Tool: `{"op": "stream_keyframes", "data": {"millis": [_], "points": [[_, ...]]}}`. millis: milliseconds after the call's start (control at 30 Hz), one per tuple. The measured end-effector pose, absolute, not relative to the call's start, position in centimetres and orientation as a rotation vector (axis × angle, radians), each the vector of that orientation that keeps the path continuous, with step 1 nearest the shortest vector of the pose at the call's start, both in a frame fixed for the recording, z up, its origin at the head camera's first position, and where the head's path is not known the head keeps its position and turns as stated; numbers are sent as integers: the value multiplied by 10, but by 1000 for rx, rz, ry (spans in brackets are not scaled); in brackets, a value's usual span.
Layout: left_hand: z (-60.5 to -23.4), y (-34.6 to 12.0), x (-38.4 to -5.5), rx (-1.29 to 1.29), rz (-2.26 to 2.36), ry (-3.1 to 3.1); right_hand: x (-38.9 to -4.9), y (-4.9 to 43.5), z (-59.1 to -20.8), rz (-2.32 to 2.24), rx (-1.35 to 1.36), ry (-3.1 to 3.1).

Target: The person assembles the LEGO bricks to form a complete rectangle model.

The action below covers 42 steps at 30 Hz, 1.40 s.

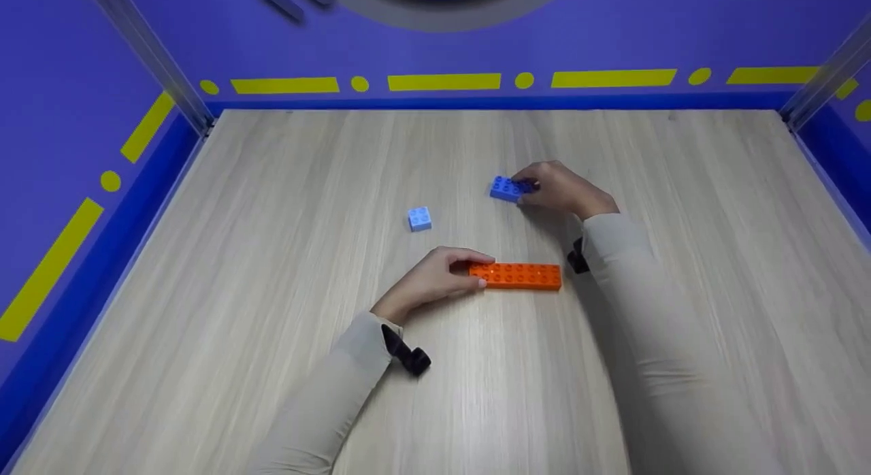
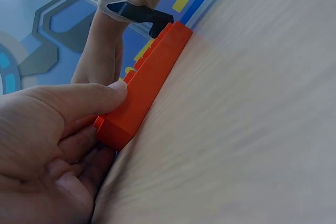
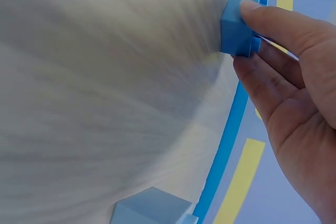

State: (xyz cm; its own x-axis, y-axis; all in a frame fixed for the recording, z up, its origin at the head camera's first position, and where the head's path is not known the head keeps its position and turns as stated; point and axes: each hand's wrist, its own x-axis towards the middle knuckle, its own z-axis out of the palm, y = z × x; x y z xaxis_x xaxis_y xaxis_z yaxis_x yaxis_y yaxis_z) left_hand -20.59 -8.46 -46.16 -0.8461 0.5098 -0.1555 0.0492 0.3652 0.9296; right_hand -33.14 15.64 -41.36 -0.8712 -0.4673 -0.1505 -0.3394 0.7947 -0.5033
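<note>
A long orange toy brick (image 1: 520, 276) lies on the wooden table, studs up. My left hand (image 1: 439, 279) pinches its left end between thumb and fingers; the left wrist view shows the thumb on the side of the orange brick (image 2: 147, 85). Farther back and to the right, my right hand (image 1: 561, 189) grips the right end of a blue brick (image 1: 505, 188). In the right wrist view the thumb presses one long side of the blue brick (image 3: 239, 27), fingers on the other. A small light blue brick (image 1: 420, 218) sits alone, left of the blue one.
Purple-blue panels with yellow dashes (image 1: 444, 83) stand behind and beside the wooden table (image 1: 306, 189). Each wrist wears a black strap camera, such as the left one (image 1: 408, 352). The right forearm stretches across the table's right half.
</note>
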Motion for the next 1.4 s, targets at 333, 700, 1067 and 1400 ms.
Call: {"op": "stream_keyframes", "data": {"millis": [333, 700, 1067, 1400], "points": [[-462, -85, -206, 473, 1473, 2216, -323, 159, -411, -655, -656, 2703], [-462, -85, -206, 489, 1479, 2243, -314, 160, -410, -621, -728, 2715], [-460, -86, -206, 507, 1477, 2252, -304, 163, -405, -631, -788, 2703], [-461, -86, -205, 510, 1478, 2258, -294, 167, -399, -674, -819, 2660]]}}
